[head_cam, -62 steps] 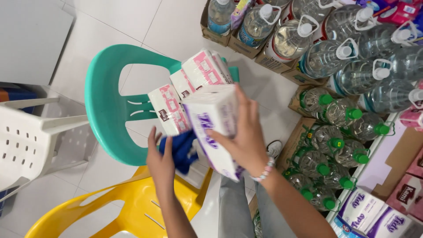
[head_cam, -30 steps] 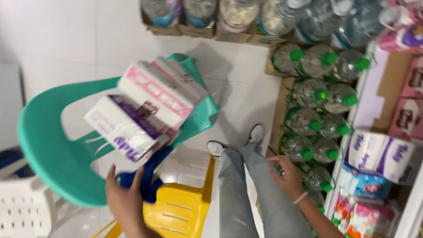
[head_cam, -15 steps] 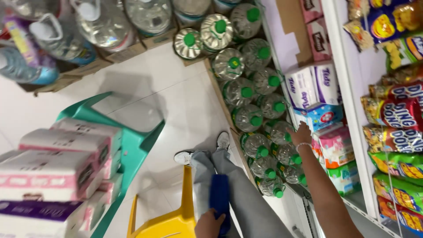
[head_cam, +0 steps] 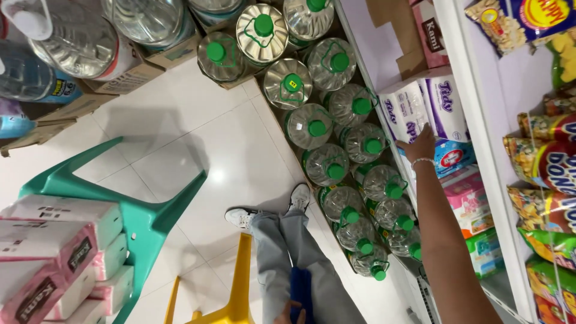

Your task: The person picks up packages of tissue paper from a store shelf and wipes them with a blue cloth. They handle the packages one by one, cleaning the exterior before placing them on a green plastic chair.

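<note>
Right hand (head_cam: 422, 144) stretched out to the low shelf (head_cam: 480, 129), fingers spread flat against a white tissue pack (head_cam: 444, 108) with purple print; nothing clamped, only touching. Bead bracelet (head_cam: 420, 161) at the wrist, forearm running down to the lower edge of view. Second white tissue pack (head_cam: 401, 111) just beside the first, on its left. Blue-and-white packet (head_cam: 454, 157) directly below the hand, pink packets (head_cam: 465, 192) under that, a green one (head_cam: 485, 249) lower still, all in the same shelf row.

Left hand (head_cam: 290, 315) at the bottom edge, only fingertips showing, closed on the lower end of a blue cloth (head_cam: 302, 287) lying against grey trouser legs (head_cam: 288, 252). White sneakers (head_cam: 273, 207) on the pale tiled floor (head_cam: 180, 120).

Green-capped water bottles (head_cam: 336, 162) standing in tight rows on the floor along the shelf foot, between shoes and shelf. Yellow plastic chair (head_cam: 237, 294) touching the legs on the left. Teal plastic chair (head_cam: 138, 210) further left, bearing stacked pink-and-white tissue boxes (head_cam: 54, 264). Large clear water jugs (head_cam: 90, 36) in cardboard trays at upper left. Snack bags (head_cam: 543, 162) on the upper shelf at far right.
</note>
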